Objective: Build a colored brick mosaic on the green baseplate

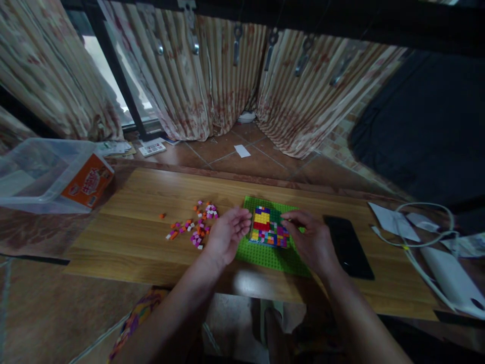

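Observation:
A low build of coloured toy bricks (261,220), with yellow, red, blue, dark green and mixed small pieces, sits on a bright green studded baseplate (273,260). At its left edge is my left hand (229,232), palm turned up, the fingers loosely curved and apart with nothing visible in them. On the other side, my right hand (312,240) has its thumb and index fingertips close together at the build's right edge. Whatever may be between those tips is too small to tell. Loose pink, orange and white bricks (197,236) lie scattered left of my left hand.
The wooden table (125,227) carries a black phone-like slab (348,247) beside my right forearm. Further right are a white cable (409,247), a white device (452,278) and papers. A clear plastic bin (41,172) with an orange label stands at the left. Curtains hang behind.

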Motion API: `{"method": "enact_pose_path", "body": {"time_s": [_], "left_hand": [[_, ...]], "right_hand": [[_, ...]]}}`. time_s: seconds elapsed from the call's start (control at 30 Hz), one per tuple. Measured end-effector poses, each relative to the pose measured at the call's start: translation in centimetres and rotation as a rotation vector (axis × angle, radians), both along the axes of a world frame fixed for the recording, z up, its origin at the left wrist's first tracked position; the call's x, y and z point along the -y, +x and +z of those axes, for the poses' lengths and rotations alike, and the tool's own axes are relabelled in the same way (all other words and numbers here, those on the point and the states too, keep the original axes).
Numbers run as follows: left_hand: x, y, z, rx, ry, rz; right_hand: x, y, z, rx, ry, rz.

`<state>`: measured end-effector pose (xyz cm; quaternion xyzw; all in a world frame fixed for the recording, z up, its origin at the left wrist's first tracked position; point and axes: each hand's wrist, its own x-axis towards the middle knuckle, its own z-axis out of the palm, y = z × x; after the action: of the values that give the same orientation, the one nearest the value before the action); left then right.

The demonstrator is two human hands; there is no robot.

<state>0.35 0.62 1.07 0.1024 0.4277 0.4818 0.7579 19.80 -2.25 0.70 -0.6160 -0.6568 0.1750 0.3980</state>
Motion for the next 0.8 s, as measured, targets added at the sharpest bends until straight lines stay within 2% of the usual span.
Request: {"method": "enact_pose_path", "body": {"time_s": [0.27, 0.53, 0.8], "left_hand": [[0.2, 0.1, -0.4, -0.019, -0.023, -0.046], [0.0, -0.1, -0.4, -0.008, -0.013, -0.06], [0.0, -0.3, -0.4, -0.025, -0.01, -0.086]], "right_hand": [[0.0, -1.3, -0.8, 0.065, -0.039, 0.037], [-0.3, -2.5, -1.1, 0.208, -0.002, -0.034], [0.0, -1.9, -0.6, 0.139, -0.022, -0.122]]}}
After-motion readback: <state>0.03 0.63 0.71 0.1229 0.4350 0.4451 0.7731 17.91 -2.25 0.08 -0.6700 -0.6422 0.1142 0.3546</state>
